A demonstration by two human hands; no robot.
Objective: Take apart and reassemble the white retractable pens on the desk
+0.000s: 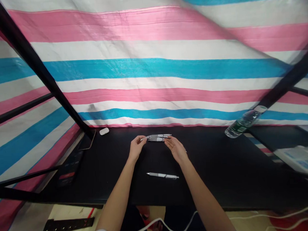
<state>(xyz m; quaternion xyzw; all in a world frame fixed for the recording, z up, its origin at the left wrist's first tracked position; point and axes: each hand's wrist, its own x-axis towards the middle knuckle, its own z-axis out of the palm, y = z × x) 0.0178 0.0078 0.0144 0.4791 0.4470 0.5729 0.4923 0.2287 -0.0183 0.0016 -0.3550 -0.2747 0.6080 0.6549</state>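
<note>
White cable (159, 222) by my knees, both hands out over the black table (223, 167) with a bundle of pens (159, 138) between them.
My left hand (136, 147) pinches the bundle's left end and my right hand (176, 148) closes its fingers on the right end, so the pens lie level over the table's far half. A single pen (162, 175) lies flat nearer me, between my forearms (touching neither). Far left sit a phone (87, 139) and a small white case (104, 131). A water bottle (243, 123) is tilted at far right, well apart.
</note>
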